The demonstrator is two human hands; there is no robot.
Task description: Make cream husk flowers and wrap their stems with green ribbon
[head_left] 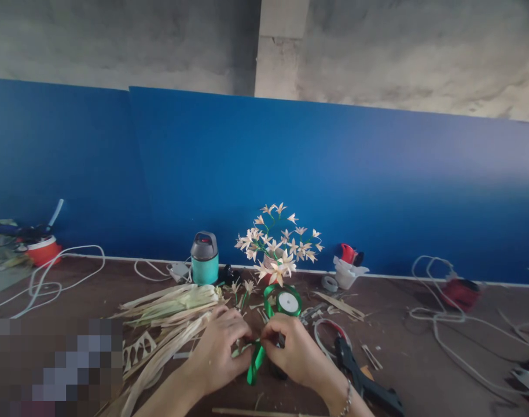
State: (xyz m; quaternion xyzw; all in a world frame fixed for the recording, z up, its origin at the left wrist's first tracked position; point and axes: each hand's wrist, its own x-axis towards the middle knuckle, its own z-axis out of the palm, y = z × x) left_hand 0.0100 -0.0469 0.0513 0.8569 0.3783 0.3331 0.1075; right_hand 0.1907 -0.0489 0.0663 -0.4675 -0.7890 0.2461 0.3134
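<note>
Both hands meet low in the middle of the head view. My left hand is closed in a pinch, at the near end of a green ribbon; a small pale-green piece shows at its fingertips, too covered to name. Thumb and fingers of my right hand are pinched on the same ribbon. A loop of it hangs below the fingertips. Just beyond the hands, the ribbon spool with a white centre lies on the table. Small pale husk flowers on green stems lie behind my left hand.
Dried corn husks spread left of my hands. A black glue gun lies by my right forearm. At the back stand a teal container, a vase of pale flowers and a white tub. White cables trail at right.
</note>
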